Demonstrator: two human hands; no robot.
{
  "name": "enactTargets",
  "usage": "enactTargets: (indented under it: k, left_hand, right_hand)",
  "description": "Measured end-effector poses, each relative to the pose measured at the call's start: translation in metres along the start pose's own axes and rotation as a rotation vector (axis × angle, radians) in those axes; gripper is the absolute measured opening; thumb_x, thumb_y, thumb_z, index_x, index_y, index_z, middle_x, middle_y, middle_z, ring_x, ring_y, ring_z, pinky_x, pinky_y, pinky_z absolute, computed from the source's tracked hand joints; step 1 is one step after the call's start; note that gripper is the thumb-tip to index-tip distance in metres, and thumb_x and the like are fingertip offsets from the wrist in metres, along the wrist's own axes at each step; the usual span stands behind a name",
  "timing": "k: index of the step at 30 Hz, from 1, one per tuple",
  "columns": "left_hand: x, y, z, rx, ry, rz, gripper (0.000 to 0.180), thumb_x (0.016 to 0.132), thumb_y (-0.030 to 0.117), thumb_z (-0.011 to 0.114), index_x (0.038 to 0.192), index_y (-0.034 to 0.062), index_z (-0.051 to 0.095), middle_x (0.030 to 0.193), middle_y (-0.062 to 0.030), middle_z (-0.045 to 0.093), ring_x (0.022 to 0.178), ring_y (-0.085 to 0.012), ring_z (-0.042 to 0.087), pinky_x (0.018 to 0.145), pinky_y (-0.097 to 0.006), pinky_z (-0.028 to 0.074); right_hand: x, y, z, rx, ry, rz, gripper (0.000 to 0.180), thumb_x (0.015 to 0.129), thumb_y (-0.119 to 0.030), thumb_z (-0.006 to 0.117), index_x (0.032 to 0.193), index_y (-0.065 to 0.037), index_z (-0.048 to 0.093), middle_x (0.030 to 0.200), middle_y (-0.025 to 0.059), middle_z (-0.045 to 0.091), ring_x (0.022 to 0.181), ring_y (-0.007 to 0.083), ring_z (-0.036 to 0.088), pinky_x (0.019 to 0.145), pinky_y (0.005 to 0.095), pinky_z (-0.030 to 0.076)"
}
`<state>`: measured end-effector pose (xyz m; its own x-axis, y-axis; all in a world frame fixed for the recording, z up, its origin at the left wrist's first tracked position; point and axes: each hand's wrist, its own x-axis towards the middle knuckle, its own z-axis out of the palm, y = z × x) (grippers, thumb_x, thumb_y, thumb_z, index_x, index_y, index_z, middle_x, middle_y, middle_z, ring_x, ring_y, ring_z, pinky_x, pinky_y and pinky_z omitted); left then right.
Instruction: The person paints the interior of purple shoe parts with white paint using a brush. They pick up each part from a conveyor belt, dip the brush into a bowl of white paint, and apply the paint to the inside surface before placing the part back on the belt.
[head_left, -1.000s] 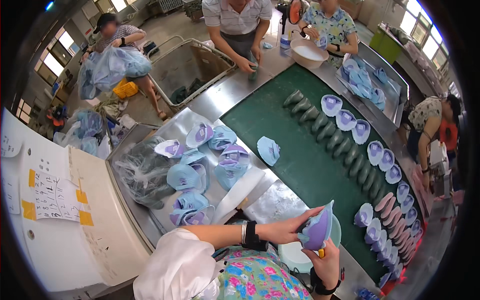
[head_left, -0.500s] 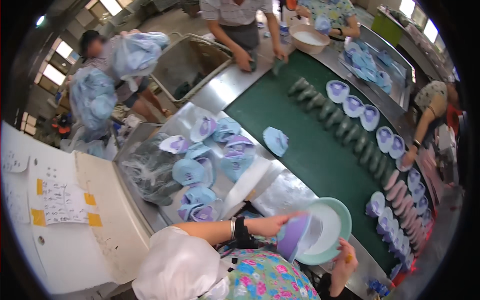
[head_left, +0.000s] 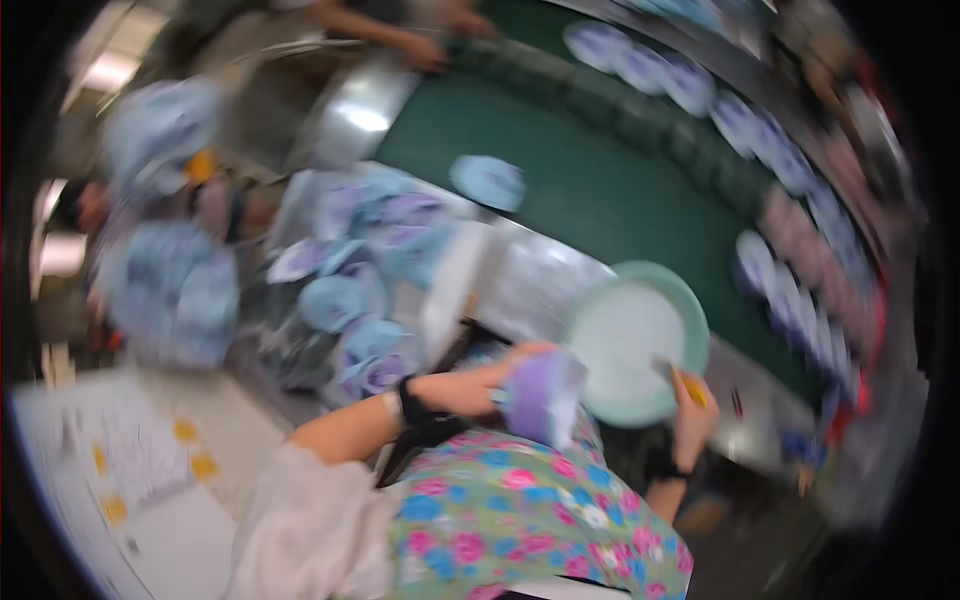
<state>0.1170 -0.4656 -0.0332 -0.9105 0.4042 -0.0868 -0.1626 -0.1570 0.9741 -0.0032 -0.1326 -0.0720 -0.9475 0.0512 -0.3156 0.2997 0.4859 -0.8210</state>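
Note:
My left hand (head_left: 480, 387) is closed on a purple and light-blue shoe upper (head_left: 535, 402), held tilted beside the near left rim of a pale green basin (head_left: 692, 320). White liquid (head_left: 625, 345) fills much of the basin. At the basin's right side, my right hand (head_left: 692, 425) grips a small brush with a yellow handle (head_left: 693, 388). Its blurred dark tip points left over the liquid. Whether that tip touches the liquid I cannot tell.
More shoe uppers (head_left: 335, 303) lie heaped on the left. One upper (head_left: 487, 182) rests on the green conveyor belt (head_left: 570, 170), with rows of uppers (head_left: 790, 285) farther right. A co-worker's hand (head_left: 425, 52) is at the far edge; a person carries bulging bags (head_left: 170, 290) at left.
The view has swung, so the scene sits differently and is blurred. The upper has moved off the basin, toward my body. My right hand now has the brush over the liquid.

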Motion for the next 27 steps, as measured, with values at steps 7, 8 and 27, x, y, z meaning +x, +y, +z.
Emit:
enactTargets:
  k: [7, 8, 27]
  left_hand:
    - [0.014, 0.014, 0.017, -0.063, -0.213, -0.369, 0.041, 0.087, 0.007, 0.062, 0.126, -0.0035, 0.05, 0.145, -0.0142, 0.038, 0.122, -0.0202, 0.047, 0.101, -0.032, 0.037]
    - [0.015, 0.023, 0.018, -0.119, -0.196, -0.459, 0.044, 0.088, 0.007, 0.06, 0.13, -0.0023, 0.047, 0.146, -0.0144, 0.037, 0.127, -0.0226, 0.043, 0.105, -0.034, 0.033]
    - [0.103, -0.079, 0.031, -0.658, 0.218, -0.569, 0.052, 0.09, 0.01, 0.06, 0.138, 0.0079, 0.04, 0.128, -0.0043, 0.051, 0.117, -0.0157, 0.051, 0.099, -0.033, 0.043]
  right_hand:
    - [0.022, 0.034, 0.001, -0.059, 0.136, -0.067, 0.019, 0.076, -0.011, 0.074, 0.092, 0.0, 0.07, 0.085, 0.0164, 0.069, 0.075, 0.0219, 0.068, 0.068, 0.0295, 0.051]
    - [0.023, 0.036, 0.009, -0.052, 0.13, -0.075, 0.019, 0.076, -0.011, 0.074, 0.092, 0.0, 0.07, 0.085, 0.0168, 0.069, 0.075, 0.0233, 0.068, 0.068, 0.0299, 0.052]
    - [-0.005, -0.032, -0.023, 0.383, -0.141, -0.154, 0.021, 0.077, -0.003, 0.073, 0.097, 0.001, 0.069, 0.091, 0.0103, 0.069, 0.082, 0.0137, 0.064, 0.074, 0.0243, 0.05]
